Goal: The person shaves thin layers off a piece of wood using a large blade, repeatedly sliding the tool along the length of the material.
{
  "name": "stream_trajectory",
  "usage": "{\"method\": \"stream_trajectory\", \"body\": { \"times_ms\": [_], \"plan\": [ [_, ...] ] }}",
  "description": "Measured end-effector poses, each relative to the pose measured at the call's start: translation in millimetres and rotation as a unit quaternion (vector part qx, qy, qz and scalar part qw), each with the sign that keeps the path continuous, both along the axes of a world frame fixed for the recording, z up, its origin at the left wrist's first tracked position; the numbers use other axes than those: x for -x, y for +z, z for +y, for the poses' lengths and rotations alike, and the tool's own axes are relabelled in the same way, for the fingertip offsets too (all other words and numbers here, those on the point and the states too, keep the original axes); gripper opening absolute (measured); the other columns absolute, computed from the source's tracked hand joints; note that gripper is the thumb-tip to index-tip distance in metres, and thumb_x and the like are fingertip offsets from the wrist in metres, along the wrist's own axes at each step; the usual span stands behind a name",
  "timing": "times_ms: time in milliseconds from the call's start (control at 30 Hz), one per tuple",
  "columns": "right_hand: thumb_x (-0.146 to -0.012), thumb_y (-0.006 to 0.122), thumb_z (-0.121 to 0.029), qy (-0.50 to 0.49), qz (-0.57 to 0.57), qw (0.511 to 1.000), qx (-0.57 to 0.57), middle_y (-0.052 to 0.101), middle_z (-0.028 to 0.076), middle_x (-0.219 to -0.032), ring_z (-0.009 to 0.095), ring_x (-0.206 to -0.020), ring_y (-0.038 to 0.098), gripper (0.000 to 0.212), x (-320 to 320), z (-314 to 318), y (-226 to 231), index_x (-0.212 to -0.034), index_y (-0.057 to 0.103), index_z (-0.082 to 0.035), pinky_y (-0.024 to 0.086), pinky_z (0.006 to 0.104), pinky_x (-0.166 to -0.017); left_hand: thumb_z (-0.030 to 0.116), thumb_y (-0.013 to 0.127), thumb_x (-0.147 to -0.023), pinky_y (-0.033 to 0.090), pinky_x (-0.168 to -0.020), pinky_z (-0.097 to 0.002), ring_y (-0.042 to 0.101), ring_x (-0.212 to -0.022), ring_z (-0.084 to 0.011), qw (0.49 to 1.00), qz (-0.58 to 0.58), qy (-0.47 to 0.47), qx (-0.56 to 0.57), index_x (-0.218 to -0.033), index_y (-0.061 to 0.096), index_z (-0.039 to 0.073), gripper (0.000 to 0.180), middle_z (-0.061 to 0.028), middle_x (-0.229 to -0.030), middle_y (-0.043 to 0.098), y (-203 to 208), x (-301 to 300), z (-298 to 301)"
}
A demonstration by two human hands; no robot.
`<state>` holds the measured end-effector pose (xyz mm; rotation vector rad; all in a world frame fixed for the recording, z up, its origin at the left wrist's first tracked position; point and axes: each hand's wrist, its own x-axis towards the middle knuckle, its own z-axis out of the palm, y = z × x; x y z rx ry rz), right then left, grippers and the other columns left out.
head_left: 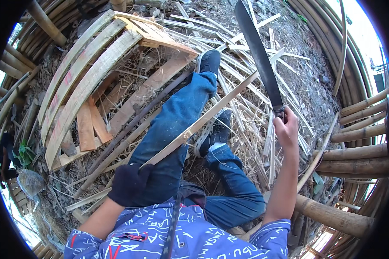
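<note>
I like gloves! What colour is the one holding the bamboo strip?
Black. The glove on the left hand shows best in the head view.

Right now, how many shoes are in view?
2. One shoe is at the end of the outstretched leg, upper centre; the other shoe sits lower, on the bent leg, amid the bamboo strips.

Dirt ground (307, 77) strewn with bamboo strips (246, 125), wooden planks (86, 82) and bamboo poles (358, 151).
</note>
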<state>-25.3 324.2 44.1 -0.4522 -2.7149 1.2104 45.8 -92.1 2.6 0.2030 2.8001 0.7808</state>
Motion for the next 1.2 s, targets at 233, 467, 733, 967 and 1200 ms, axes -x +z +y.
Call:
{"method": "stream_trajectory", "body": {
  "times_ms": [233,467,733,967,1200],
  "plan": [
    [-0.082,0.065,-0.018,-0.072,0.007,0.995,-0.074,0.047,-0.002,-0.055,0.007,-0.047,0.041,0.020,9,-6,13,-0.075,0.055,-0.002,0.031,0.0266,-0.044,0.035,0.061,-0.086,0.043,-0.049,-0.0463,0.057,-0.054,-0.0393,1.000,0.011,-0.007,0.005,-0.062,0.059,0.001,0.041,-0.0218,-0.056,0.055,-8,-1,-3],
    [-0.073,0.058,-0.008,-0.057,-0.057,0.995,-0.054,0.048,0.004,-0.053,0.012,-0.047,0.045,0.011,7,-11,-6,-0.068,0.051,-0.001,0.036,0.0301,-0.048,0.036,0.062,-0.084,0.040,-0.048,-0.0450,0.054,-0.049,-0.0364,0.995,0.059,-0.019,0.079,-0.062,0.057,0.004,0.039,-0.0173,-0.052,0.053,-15,-10,-3],
    [-0.075,0.062,-0.005,-0.068,-0.115,0.985,0.107,0.047,-0.001,-0.050,0.008,-0.037,0.044,0.016,6,-7,19,-0.067,0.049,-0.007,0.034,0.0249,-0.036,0.035,0.062,-0.084,0.038,-0.048,-0.0453,0.054,-0.048,-0.0354,0.996,0.064,-0.018,0.065,-0.061,0.056,0.006,0.038,-0.0152,-0.052,0.053,-20,-7,-7],
    [-0.074,0.064,-0.007,-0.010,-0.134,0.989,0.058,0.047,-0.002,-0.055,0.008,-0.042,0.043,0.018,1,-18,-1,-0.067,0.048,-0.007,0.032,0.0247,-0.041,0.033,0.062,-0.084,0.039,-0.049,-0.0456,0.054,-0.050,-0.0365,0.996,0.069,-0.013,0.063,-0.065,0.058,0.005,0.034,-0.0166,-0.054,0.053,-21,-7,-9],
    [-0.072,0.062,-0.005,-0.048,-0.147,0.987,0.048,0.048,0.000,-0.056,0.010,-0.047,0.046,0.015,5,-24,12,-0.067,0.048,-0.005,0.034,0.0268,-0.043,0.028,0.062,-0.084,0.039,-0.055,-0.0483,0.053,-0.055,-0.0406,0.997,0.038,-0.002,0.061,-0.065,0.058,0.002,0.033,-0.0206,-0.056,0.054,-15,-6,-7]
  ]
}}
